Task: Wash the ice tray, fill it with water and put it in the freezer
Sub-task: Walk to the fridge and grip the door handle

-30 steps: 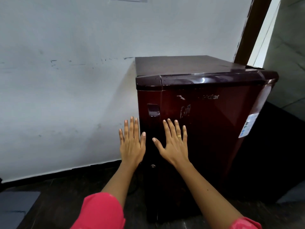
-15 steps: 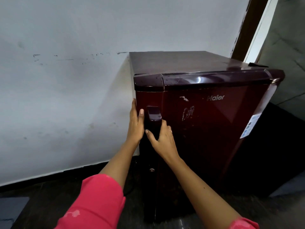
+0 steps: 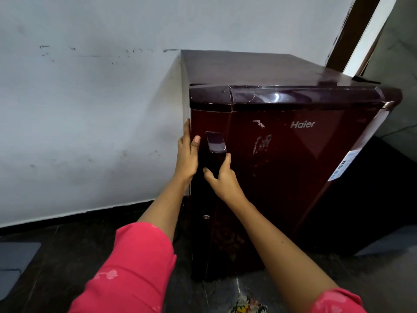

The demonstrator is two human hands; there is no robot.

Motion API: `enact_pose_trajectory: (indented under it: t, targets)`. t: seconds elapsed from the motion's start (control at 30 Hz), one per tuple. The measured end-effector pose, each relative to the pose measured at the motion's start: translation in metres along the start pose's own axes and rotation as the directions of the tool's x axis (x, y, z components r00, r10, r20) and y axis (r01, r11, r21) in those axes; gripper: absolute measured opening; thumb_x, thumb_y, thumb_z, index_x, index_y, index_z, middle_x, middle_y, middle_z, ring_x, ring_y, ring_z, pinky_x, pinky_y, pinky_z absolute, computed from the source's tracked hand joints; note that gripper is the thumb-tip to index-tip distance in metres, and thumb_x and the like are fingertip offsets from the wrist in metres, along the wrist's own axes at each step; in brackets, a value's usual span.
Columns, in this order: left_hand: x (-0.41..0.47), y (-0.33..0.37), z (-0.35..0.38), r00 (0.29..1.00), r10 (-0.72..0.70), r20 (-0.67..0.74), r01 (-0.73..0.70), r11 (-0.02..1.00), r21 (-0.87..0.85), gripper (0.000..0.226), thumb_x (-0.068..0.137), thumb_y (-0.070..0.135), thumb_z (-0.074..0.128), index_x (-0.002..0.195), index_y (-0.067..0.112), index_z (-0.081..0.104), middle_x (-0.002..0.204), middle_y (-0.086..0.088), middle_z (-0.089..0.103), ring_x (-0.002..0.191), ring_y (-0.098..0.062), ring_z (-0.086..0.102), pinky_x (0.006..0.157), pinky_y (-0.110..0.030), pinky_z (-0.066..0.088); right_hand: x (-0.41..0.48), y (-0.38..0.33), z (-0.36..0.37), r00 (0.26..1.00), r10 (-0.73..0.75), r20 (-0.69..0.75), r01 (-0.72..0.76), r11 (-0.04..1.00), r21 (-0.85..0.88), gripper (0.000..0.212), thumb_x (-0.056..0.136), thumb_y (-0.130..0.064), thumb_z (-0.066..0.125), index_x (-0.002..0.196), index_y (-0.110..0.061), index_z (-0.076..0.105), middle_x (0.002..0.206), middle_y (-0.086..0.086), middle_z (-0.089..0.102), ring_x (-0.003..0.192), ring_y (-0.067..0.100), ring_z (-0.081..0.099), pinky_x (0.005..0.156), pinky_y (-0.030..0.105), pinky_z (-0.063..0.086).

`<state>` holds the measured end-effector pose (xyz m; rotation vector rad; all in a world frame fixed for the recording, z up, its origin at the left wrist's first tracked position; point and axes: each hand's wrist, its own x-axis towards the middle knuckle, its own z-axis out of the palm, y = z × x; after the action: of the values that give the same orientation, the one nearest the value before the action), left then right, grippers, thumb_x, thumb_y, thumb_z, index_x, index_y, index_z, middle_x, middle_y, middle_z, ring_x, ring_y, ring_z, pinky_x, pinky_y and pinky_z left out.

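A room of a home is shown: a small dark maroon single-door refrigerator [image 3: 282,154] is placed on a dark polished stone floor [image 3: 56,256], against a scuffed white painted wall [image 3: 90,109] beside a brown wooden door frame [image 3: 352,30].

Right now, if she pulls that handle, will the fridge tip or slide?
Probably not: the fridge is squat and broad, so tipping seems unlikely. Her left hand braces its side edge, likely against sliding. The glossy handle may be slippery.
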<state>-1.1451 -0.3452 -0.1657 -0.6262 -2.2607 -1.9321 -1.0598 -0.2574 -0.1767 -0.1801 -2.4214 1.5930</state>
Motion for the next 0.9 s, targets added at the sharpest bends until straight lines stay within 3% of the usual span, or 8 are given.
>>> enact_pose_trajectory:
  t: [0.13,0.3,0.4,0.5,0.57,0.67,0.77,0.9]
  targets:
    - [-0.003,0.002,-0.007,0.999,-0.022,0.048,0.02,0.999,0.038,0.055,0.101,0.031,0.028,0.151,0.025,0.007,0.138,-0.017,0.037,0.131,-0.023,0.037,0.111,-0.034,0.029,-0.005,-0.001,-0.002,1.0,0.019,0.003,-0.019,1.0,0.001,0.054,0.093,-0.019,0.053,0.133,-0.016,0.018,0.116,0.009,0.058,0.096,0.019,0.062,0.069,0.016,0.05]
    - [-0.036,0.005,0.002,1.0,-0.021,-0.024,0.022,0.999,0.032,0.057,0.101,0.032,0.032,0.15,0.029,0.004,0.128,-0.012,0.032,0.106,0.007,0.035,0.091,0.003,0.025,-0.036,0.004,-0.009,1.0,0.001,0.012,-0.001,1.0,0.032,0.052,0.092,-0.019,0.054,0.13,-0.023,0.019,0.107,0.001,0.059,0.079,0.0,0.058,0.057,0.004,0.046]
    - [-0.058,0.011,0.007,0.998,-0.008,-0.062,0.011,0.999,0.038,0.058,0.101,0.03,0.034,0.15,0.026,0.005,0.122,-0.011,0.032,0.1,0.017,0.03,0.081,0.011,0.024,-0.059,0.004,-0.018,1.0,0.003,-0.001,-0.003,1.0,0.028,0.065,0.092,-0.02,0.055,0.141,-0.013,0.014,0.093,-0.016,0.05,0.072,-0.006,0.053,0.054,-0.001,0.04]
    - [-0.09,0.023,0.018,0.993,-0.004,-0.115,0.009,0.999,0.048,0.061,0.098,0.037,0.037,0.149,0.029,0.005,0.118,-0.009,0.032,0.098,0.01,0.037,0.082,0.009,0.025,-0.09,0.005,-0.031,1.0,0.009,-0.006,-0.009,0.999,0.033,0.067,0.091,-0.024,0.056,0.143,-0.017,0.014,0.101,-0.009,0.056,0.078,0.001,0.058,0.056,0.002,0.043]
    - [-0.113,0.03,0.026,0.987,0.01,-0.161,-0.001,0.998,0.055,0.066,0.091,0.049,0.036,0.146,0.035,0.001,0.115,-0.007,0.031,0.101,-0.004,0.041,0.089,0.003,0.029,-0.111,0.009,-0.039,1.0,-0.006,-0.022,0.007,0.999,0.054,0.046,0.09,-0.023,0.056,0.128,-0.025,0.029,0.109,0.0,0.061,0.085,0.006,0.062,0.06,0.007,0.046]
    - [-0.15,0.041,0.039,0.979,0.041,-0.201,-0.018,0.993,0.116,0.065,0.088,0.058,0.036,0.139,0.044,-0.002,0.115,-0.003,0.031,0.112,-0.019,0.043,0.103,-0.026,0.038,-0.144,0.015,-0.057,0.999,-0.014,-0.033,0.016,0.997,0.072,0.03,0.091,-0.019,0.054,0.106,-0.034,0.033,0.098,-0.006,0.06,0.076,-0.007,0.061,0.057,0.006,0.044]
    - [-0.183,0.054,0.052,0.97,0.063,-0.236,-0.026,0.988,0.155,0.074,0.076,0.077,0.031,0.137,0.05,-0.002,0.115,0.0,0.031,0.111,-0.02,0.045,0.095,-0.027,0.041,-0.172,0.021,-0.075,0.999,-0.027,-0.036,0.029,0.998,0.059,0.028,0.093,-0.021,0.053,0.11,-0.028,0.032,0.096,-0.01,0.059,0.072,-0.014,0.059,0.055,0.006,0.043]
    - [-0.221,0.07,0.069,0.962,0.052,-0.266,-0.007,0.986,0.166,0.082,0.073,0.076,0.042,0.142,0.047,0.008,0.111,0.002,0.033,0.106,-0.017,0.045,0.088,-0.028,0.044,-0.208,0.03,-0.099,0.995,-0.052,-0.082,0.056,0.997,0.049,0.038,0.094,-0.023,0.052,0.126,-0.019,0.032,0.109,-0.007,0.057,0.088,-0.007,0.059,0.063,0.003,0.044]
